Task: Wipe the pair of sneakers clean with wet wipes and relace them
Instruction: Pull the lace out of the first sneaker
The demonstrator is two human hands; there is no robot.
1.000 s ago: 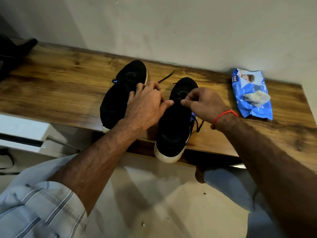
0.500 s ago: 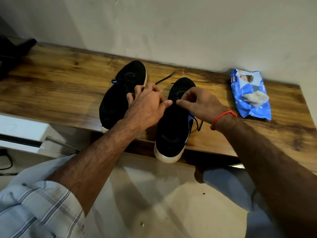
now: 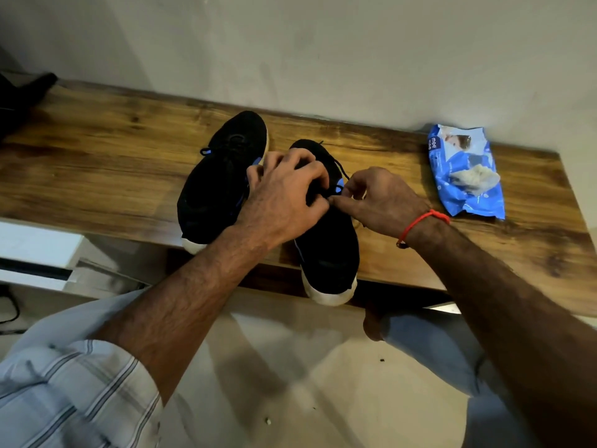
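Two black sneakers with white soles lie side by side on a wooden bench (image 3: 97, 176), toes pointing toward me. The left sneaker (image 3: 219, 185) lies untouched. Over the laces of the right sneaker (image 3: 329, 250) my left hand (image 3: 284, 202) is curled, gripping the shoe's upper and lace. My right hand (image 3: 378, 198), with a red thread at the wrist, pinches the black lace (image 3: 340, 168) between thumb and forefinger at the shoe's right side. The two hands touch at the fingertips. A blue pack of wet wipes (image 3: 465, 173) lies on the bench to the right, a white wipe sticking out.
The bench stands against a pale wall. A dark object (image 3: 22, 98) lies at the bench's far left end. White furniture (image 3: 35, 253) sits below the bench at left. My knees and a tiled floor (image 3: 290, 383) are below.
My hands have shifted over the right sneaker. The loose lace end that lay on the bench behind the shoes has been drawn in, and my right hand now pinches the lace farther right.
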